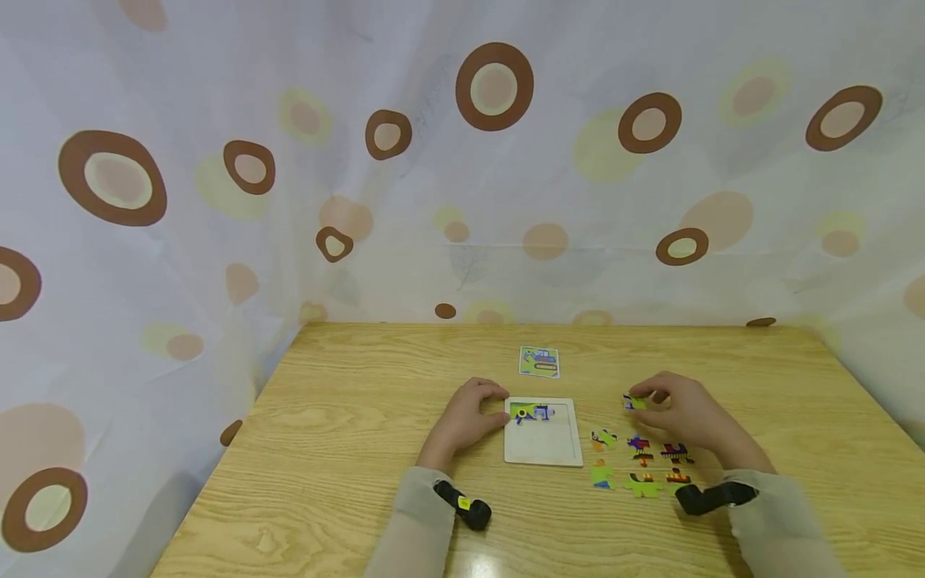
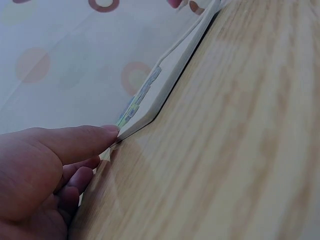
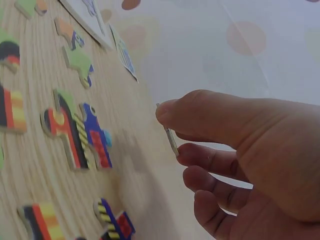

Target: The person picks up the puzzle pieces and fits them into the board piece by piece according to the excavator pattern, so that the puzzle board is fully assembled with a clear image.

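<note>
A square white puzzle tray [image 1: 542,445] lies on the table, with joined puzzle pieces [image 1: 531,413] in its upper left corner. At the tray's left edge, my left hand [image 1: 468,416] holds the rim, thumb and bent index finger touching it. The left wrist view has the thumb [image 2: 82,142] on the rim and the other fingers curled beside it. Right of the tray, my right hand [image 1: 682,409] pinches a green and purple puzzle piece [image 1: 633,402] between thumb and fingers, above the table. That piece [image 3: 171,137] appears edge-on in the right wrist view.
Several loose puzzle pieces [image 1: 641,485] lie right of the tray, below my right hand. Behind the tray is a small picture card [image 1: 539,362] showing a digger-like vehicle. A patterned curtain [image 1: 549,185] stands along the wooden table's [image 1: 347,449] far edge.
</note>
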### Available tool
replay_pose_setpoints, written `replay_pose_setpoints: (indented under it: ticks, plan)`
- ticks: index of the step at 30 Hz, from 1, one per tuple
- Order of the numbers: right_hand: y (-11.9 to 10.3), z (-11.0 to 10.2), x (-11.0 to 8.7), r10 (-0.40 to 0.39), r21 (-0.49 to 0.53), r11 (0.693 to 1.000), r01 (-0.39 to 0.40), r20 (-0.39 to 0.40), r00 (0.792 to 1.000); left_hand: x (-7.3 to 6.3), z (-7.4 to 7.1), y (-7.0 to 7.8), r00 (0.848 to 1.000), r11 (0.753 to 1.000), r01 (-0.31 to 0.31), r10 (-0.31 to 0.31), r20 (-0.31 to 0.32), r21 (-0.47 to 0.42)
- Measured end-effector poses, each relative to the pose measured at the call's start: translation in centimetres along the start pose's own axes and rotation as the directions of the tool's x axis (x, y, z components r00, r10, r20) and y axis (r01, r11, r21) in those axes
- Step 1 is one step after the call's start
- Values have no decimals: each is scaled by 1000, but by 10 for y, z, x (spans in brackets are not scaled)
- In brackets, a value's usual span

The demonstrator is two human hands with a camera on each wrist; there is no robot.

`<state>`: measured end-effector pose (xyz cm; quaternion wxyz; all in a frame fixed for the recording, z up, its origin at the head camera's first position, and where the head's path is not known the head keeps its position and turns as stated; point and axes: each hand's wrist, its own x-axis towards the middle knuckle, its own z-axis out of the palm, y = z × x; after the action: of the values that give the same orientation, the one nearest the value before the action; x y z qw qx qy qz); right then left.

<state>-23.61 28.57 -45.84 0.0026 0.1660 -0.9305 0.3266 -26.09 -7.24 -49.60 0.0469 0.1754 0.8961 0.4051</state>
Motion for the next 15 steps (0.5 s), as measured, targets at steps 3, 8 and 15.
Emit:
replay_pose_setpoints:
  ticks: [3, 8, 15]
  plan:
    - [-7, 1, 3, -10, -7, 1000, 11, 4, 1000, -1, 0, 0, 1000, 1000, 1, -1, 1, 1]
    - [-17, 3, 10, -39, -34, 999, 40, 19, 999, -1, 1, -1, 1000, 1000, 1, -1, 3, 4]
    - [-30, 12, 21, -88, -6, 996, 88, 57, 995, 1, 1, -3, 1000, 1000, -4, 4, 1, 12]
